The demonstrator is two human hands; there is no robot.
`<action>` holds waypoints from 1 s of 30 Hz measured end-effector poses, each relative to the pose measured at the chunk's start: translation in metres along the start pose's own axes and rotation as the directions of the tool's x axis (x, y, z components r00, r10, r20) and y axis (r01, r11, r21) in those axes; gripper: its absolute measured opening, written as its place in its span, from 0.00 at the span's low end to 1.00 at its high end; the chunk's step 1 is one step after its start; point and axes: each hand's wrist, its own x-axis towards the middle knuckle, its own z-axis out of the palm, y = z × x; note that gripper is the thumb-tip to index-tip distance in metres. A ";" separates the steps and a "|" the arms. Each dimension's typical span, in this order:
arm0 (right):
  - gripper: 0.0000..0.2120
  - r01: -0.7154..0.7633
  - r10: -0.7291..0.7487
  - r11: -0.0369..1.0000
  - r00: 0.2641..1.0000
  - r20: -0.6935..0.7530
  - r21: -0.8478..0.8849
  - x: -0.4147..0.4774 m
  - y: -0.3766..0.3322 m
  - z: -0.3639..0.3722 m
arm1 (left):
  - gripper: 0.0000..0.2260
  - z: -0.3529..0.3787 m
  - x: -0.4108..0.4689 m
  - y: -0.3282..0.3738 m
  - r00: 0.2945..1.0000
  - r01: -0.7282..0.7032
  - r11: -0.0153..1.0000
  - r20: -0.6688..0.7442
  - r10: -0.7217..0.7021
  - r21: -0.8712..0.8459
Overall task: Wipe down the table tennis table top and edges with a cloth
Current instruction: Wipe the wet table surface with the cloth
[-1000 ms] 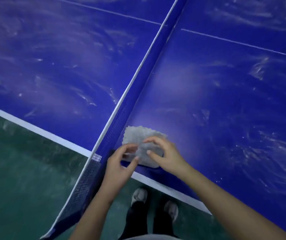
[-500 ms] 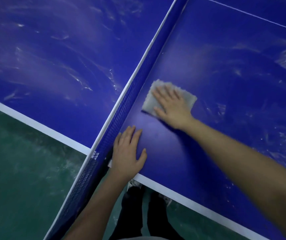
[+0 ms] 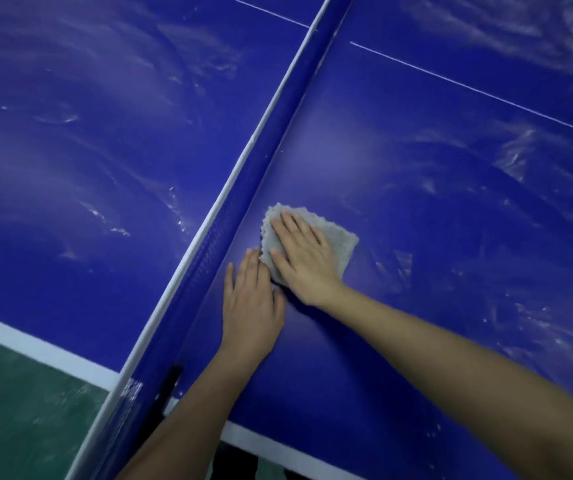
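Keep your right hand point(image 3: 304, 256), fingers point(image 3: 292, 225) spread flat, pressing the grey cloth point(image 3: 342, 244) beside the net point(image 3: 260, 188) near the worktop's point(image 3: 451, 209) near edge, left hand point(image 3: 252, 306) flat and empty bracing, and sweep overlapping strokes.

Floor point(image 3: 18, 410): green, mottled with pale scuffs, at lower left.
Trousers point(image 3: 229, 462): dark, only a sliver showing at the bottom edge, below the white border; blurred.

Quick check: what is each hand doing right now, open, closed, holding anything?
Left hand: open, flat on the table top, holding nothing.
Right hand: open, palm pressing the cloth flat, not gripping it.
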 end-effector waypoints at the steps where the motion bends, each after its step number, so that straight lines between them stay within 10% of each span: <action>1: 0.26 0.027 -0.027 0.997 1.000 -0.010 -0.076 0.021 0.008 -0.004 | 0.20 0.001 0.009 0.002 1.000 0.008 1.000 0.000 -0.008 0.026; 5: 0.27 0.014 -0.020 0.973 1.000 -0.021 -0.229 0.112 0.073 -0.038 | 0.23 0.006 0.048 0.013 0.995 -0.074 0.988 0.069 0.065 0.134; 11: 0.27 -0.421 0.379 0.891 0.896 -0.230 -0.172 0.186 0.185 -0.096 | 0.23 0.025 0.099 0.031 0.983 -0.176 0.965 0.093 0.161 0.195; 18: 0.30 0.274 -0.272 0.937 0.961 0.037 -0.216 0.111 0.141 -0.061 | 0.24 0.038 0.152 0.059 0.982 -0.175 0.967 0.101 0.158 0.186; 22: 0.26 -0.112 0.076 0.965 0.985 -0.154 -0.239 0.174 0.220 -0.106 | 0.25 0.046 0.173 0.069 0.958 -0.273 0.932 0.159 0.239 0.238; 25: 0.24 -0.486 0.430 0.862 0.852 -0.298 -0.146 0.178 0.317 -0.145 | 0.27 0.046 0.176 0.067 0.954 -0.280 0.926 0.182 0.238 0.254; 30: 0.22 -0.462 0.411 0.878 0.862 -0.296 -0.127 0.153 0.306 -0.144 | 0.28 0.044 0.176 0.067 0.952 -0.276 0.930 0.205 0.229 0.244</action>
